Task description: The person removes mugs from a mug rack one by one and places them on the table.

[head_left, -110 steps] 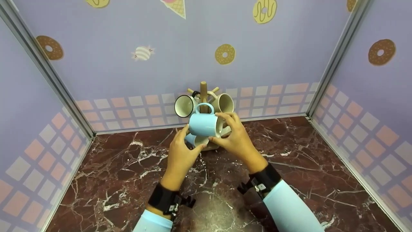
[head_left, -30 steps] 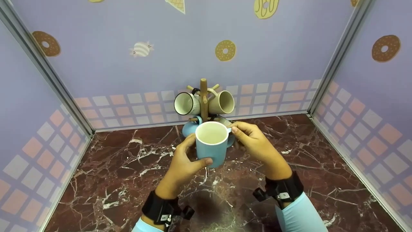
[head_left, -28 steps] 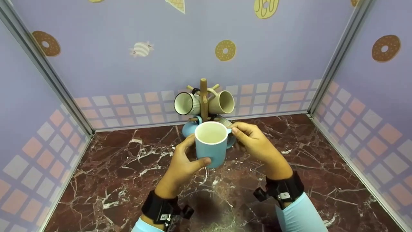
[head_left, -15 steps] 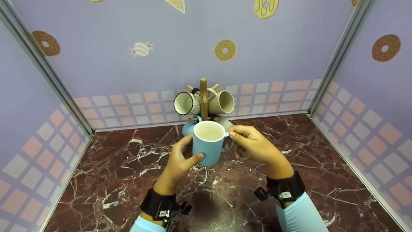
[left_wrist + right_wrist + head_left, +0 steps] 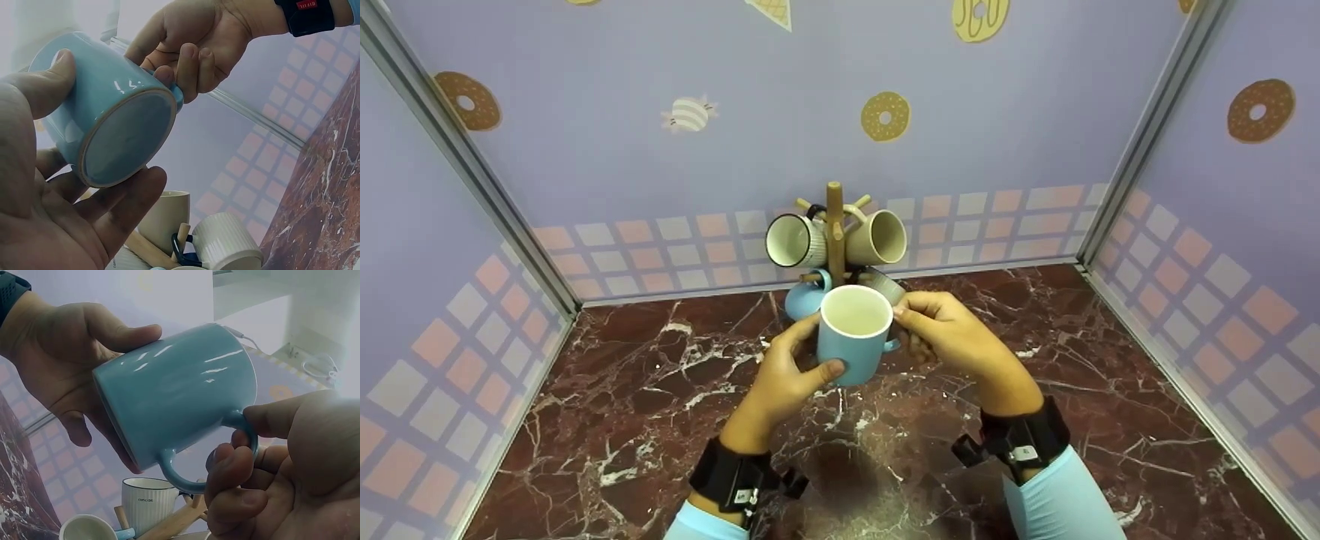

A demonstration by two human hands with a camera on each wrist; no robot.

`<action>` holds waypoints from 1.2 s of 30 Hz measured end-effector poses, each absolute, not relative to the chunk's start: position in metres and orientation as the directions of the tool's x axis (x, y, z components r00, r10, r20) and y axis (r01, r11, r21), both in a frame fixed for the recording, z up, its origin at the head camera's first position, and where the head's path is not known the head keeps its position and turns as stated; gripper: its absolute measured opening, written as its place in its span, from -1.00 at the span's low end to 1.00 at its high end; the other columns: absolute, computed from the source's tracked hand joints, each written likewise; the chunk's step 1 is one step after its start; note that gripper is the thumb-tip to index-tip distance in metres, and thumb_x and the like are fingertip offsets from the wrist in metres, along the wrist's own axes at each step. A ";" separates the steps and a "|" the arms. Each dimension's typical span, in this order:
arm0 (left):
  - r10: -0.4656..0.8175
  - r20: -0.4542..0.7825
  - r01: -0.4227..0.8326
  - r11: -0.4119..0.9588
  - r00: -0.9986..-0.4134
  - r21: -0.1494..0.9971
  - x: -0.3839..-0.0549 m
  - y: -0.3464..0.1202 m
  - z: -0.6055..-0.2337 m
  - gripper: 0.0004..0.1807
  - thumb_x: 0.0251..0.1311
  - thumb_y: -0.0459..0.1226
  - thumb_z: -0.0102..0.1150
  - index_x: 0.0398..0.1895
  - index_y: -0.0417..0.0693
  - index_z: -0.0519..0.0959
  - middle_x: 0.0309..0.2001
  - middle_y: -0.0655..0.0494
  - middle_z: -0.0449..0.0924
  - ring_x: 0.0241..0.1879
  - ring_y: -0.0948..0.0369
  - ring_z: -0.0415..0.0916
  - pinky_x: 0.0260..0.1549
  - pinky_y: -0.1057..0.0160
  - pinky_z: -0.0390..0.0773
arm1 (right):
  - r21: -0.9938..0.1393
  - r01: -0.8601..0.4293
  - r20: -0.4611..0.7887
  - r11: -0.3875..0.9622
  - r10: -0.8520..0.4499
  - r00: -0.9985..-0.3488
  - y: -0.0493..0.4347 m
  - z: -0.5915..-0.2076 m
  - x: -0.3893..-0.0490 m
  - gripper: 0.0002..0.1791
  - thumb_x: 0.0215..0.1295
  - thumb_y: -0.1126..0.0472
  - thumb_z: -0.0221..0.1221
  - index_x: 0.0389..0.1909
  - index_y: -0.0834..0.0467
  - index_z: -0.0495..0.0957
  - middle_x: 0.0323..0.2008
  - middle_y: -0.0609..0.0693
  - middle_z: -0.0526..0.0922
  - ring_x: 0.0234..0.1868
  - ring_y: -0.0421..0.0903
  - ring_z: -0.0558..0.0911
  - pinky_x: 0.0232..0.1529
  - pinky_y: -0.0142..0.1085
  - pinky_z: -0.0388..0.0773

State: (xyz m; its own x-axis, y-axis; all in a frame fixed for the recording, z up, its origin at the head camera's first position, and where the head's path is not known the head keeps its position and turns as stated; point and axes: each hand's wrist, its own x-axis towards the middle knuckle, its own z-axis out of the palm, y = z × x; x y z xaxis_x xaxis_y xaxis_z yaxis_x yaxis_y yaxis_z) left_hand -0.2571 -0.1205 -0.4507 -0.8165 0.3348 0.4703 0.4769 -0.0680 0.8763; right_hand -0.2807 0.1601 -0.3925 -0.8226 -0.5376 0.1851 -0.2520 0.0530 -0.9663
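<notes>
Both hands hold a light blue mug (image 5: 851,352), cream inside, with its mouth up, in front of the mug tree. My left hand (image 5: 791,367) grips its body, thumb on the near side and fingers behind and beneath. In the left wrist view, the mug's unglazed base ring (image 5: 126,140) faces the camera. My right hand (image 5: 952,334) is at the handle (image 5: 188,481); its fingers curl through the loop and its thumb presses near the loop's upper end. From the head view, the right hand's fingertips meet the mug's right side.
A wooden mug tree (image 5: 834,195) stands by the back wall. It bears a white mug with a black rim (image 5: 789,241), a cream mug (image 5: 885,238), another blue mug (image 5: 802,300) and a ribbed pale mug (image 5: 885,285). A dark red marble tabletop (image 5: 622,405) lies below.
Earlier the blue mug lay sideways in both hands before the rack. It has since turned mouth up and come lower and nearer; lately it shifts slightly and its handle swings behind its right side.
</notes>
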 end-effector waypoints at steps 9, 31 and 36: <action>0.303 0.396 0.427 0.040 -0.867 0.903 -0.250 -0.111 -0.447 0.18 0.17 0.19 0.71 0.68 -0.28 0.41 0.50 -0.32 0.61 0.30 -0.19 0.72 0.29 0.04 0.82 | -0.968 -0.252 0.213 0.018 -0.481 -0.850 0.167 -0.391 -0.280 -0.59 0.74 0.25 0.03 -0.20 0.59 0.45 -0.55 -0.10 0.56 -0.64 -0.24 0.47 -0.61 -0.46 0.44; 0.429 0.476 0.614 0.704 -0.768 0.356 -0.227 -0.064 -0.448 -0.23 0.57 0.15 0.27 0.65 -0.08 0.50 0.66 -0.08 0.49 0.64 -0.12 0.46 0.68 -0.20 0.45 | -0.975 -0.199 0.198 0.099 -0.021 -0.980 0.244 -0.375 -0.294 -0.66 0.78 0.15 0.17 -0.31 0.15 0.70 -0.49 -0.12 0.61 -0.57 -0.23 0.53 -0.52 -0.42 0.62; 0.501 0.389 0.613 0.748 -0.773 0.254 -0.225 -0.053 -0.459 -0.25 0.63 0.18 0.14 0.71 0.03 0.45 0.75 0.03 0.36 0.73 -0.07 0.34 0.72 -0.21 0.38 | -0.986 -0.125 0.140 0.107 0.139 -0.980 0.265 -0.388 -0.310 -0.63 0.77 0.05 0.21 -0.34 0.08 0.69 -0.48 -0.14 0.61 -0.58 -0.25 0.56 -0.52 -0.42 0.62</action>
